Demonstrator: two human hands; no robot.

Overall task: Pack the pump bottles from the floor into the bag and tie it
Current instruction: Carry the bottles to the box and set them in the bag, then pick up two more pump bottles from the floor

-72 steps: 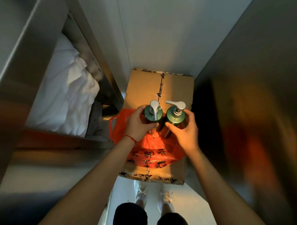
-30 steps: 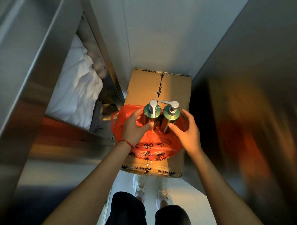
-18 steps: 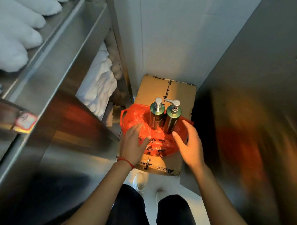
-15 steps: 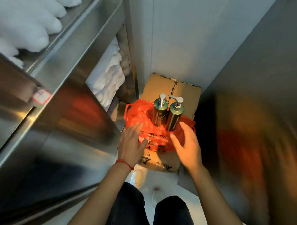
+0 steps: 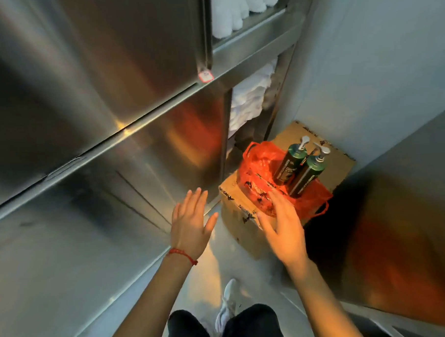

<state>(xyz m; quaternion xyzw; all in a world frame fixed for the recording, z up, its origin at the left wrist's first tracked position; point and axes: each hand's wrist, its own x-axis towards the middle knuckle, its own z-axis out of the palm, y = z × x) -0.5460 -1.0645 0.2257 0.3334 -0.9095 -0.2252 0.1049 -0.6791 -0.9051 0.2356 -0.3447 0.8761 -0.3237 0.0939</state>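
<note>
Two dark green pump bottles stand upright side by side inside an open orange plastic bag (image 5: pixel 258 177); the left bottle (image 5: pixel 288 164) and the right bottle (image 5: pixel 309 173) both have white pump heads. The bag rests on a taped cardboard box (image 5: pixel 244 218). My left hand (image 5: pixel 192 224) hovers with fingers spread to the left of the box, touching nothing. My right hand (image 5: pixel 282 224) is spread in front of the bag's near edge, blurred, holding nothing.
A stainless steel cabinet (image 5: pixel 99 122) fills the left, with folded white towels (image 5: pixel 249 101) on its open shelves. A steel panel (image 5: pixel 409 211) closes the right side and a pale wall (image 5: pixel 377 59) stands behind the box. My white shoe (image 5: pixel 230 303) shows on the narrow floor strip.
Both hands have let go of the bottles and the bag and drawn back toward me. The view has swung left and away, so the box now sits to the right.
</note>
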